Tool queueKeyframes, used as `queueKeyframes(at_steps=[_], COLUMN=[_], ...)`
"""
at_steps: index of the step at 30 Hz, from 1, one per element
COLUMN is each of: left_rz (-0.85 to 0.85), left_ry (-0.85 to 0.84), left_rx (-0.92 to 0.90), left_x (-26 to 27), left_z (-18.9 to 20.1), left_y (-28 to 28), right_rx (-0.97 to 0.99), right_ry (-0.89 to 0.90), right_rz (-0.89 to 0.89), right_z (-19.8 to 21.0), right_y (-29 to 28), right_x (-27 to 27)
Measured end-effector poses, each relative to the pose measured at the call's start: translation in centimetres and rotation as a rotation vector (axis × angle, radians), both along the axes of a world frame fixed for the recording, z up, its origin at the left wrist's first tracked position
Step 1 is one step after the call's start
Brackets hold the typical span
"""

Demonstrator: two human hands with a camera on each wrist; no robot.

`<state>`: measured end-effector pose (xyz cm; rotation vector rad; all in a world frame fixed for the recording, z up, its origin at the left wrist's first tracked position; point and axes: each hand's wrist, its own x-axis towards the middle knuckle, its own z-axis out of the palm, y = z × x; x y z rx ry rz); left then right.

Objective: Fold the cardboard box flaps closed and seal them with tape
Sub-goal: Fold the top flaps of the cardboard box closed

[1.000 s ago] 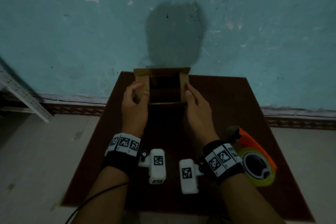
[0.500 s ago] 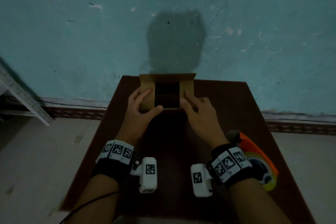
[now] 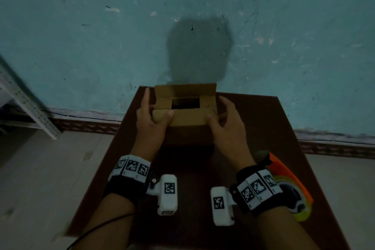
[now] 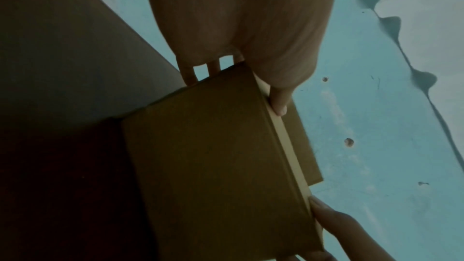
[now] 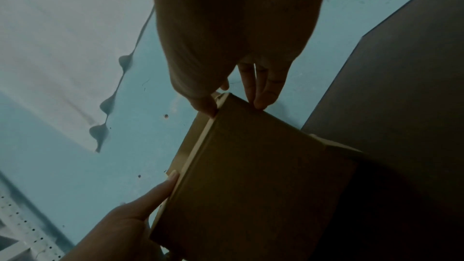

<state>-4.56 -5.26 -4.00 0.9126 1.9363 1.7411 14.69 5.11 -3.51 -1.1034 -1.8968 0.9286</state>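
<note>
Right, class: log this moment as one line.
step: fold flaps | cardboard box: near flap pressed down, far flap up | left hand, right hand: thumbs on near flap | tape dispenser: untouched

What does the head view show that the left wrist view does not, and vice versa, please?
Only the head view shows the tape dispenser on the table by the right wrist, and the dark gap open in the top of the box. Only the left wrist view shows the scalloped paint line high on the wall. Both show the box, with the left hand and right hand each pressing a thumb on its near flap.
</note>
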Motion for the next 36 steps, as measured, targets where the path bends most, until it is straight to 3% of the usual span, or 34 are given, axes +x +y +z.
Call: queueKeyframes(at_steps=[5,12,24,36], left_rz=[-0.078,-0.048,-0.024,0.02], left_ry=[0.055,0.054,0.012,0.004], left_rx=[-0.19,-0.171,-0.134,-0.111], left_x=[0.4,0.8,0.8,1.4], left_z=[0.4,0.3,0.9,0.6], left_y=[0.0,0.1,0.0,0.2], right_rx=[-0.063,-0.176,-0.462,-0.402], right_ry=[-0.047,-0.026,0.237,0.265], right_rz=[-0.005,0.066,0.206,0.192], right_z=[0.1,0.5,0.9,0.9], right_y=[0.1,0.4,0.5,0.4], right_x=[0.5,0.6,1.2,1.2])
